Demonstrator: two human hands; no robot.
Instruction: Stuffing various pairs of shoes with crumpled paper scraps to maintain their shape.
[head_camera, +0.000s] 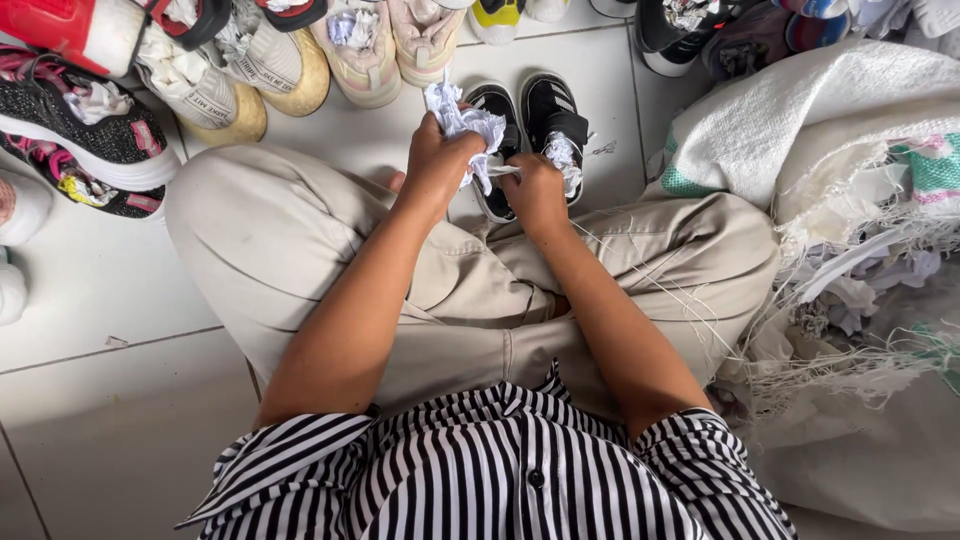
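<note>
1. Head view: the fingers of the left hand (436, 160) are curled tight around a wad of crumpled white paper (462, 122), which sticks up above the knuckles; the fingers of the right hand (532, 190) pinch a twisted tail of the same paper low down, near the shoe mouth.
2. The paper looks light, soft and easily torn; it likely crushes to any shape and holds its creases. A judgement: it is best taken in a full fist, since a pinch on a thin strip could rip it.
3. Just beyond the hands, a pair of small black sneakers (552, 112) with white stripes stands on the floor, toes away from the person. The right one already has white paper in its mouth; the left one is partly hidden by the hands. They look light, with soft fabric uppers and firmer rubber soles; the heel or sole edge seems the surest hold.
4. Both forearms rest over crossed legs in beige trousers (300, 230), smooth woven cotton.
5. The white tiled floor (100, 290) is hard and glossy.
6. More paper-stuffed shoes (200, 80) line the far edge, in mesh, knit and rubber.
7. At the right lies a frayed woven white sack (850, 130), coarse, with loose threads.
</note>
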